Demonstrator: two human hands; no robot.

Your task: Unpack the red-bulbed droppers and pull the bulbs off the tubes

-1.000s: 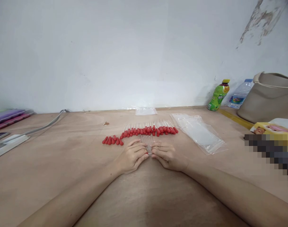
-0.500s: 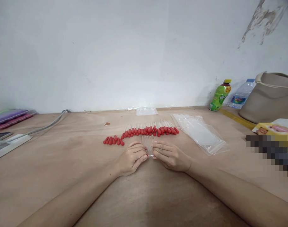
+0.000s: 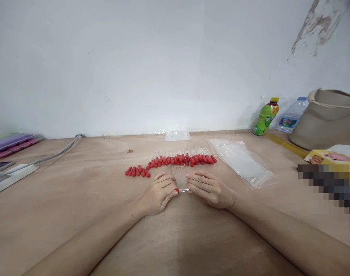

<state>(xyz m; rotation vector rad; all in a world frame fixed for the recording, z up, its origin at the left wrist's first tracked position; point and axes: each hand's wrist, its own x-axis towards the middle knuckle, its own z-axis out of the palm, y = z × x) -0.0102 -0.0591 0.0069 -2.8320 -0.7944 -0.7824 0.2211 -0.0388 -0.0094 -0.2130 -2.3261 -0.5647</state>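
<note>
**Both hands on a little bunch of clear tubes**

Center of frame: left hand [image 3: 158, 193] and right hand [image 3: 208, 188] pinch a small bundle of clear tubes [image 3: 180, 177] flat on the table [image 3: 77, 199], fingers curled narrow around it. Just behind sits a row of red-capped droppers [image 3: 182, 158], too many to count, plus loose red caps [image 3: 137, 171] to the left. Clear bags [image 3: 244, 163] lie right. Two bottles [image 3: 265, 116] and one beige bag [image 3: 328, 117] at far right.
</note>
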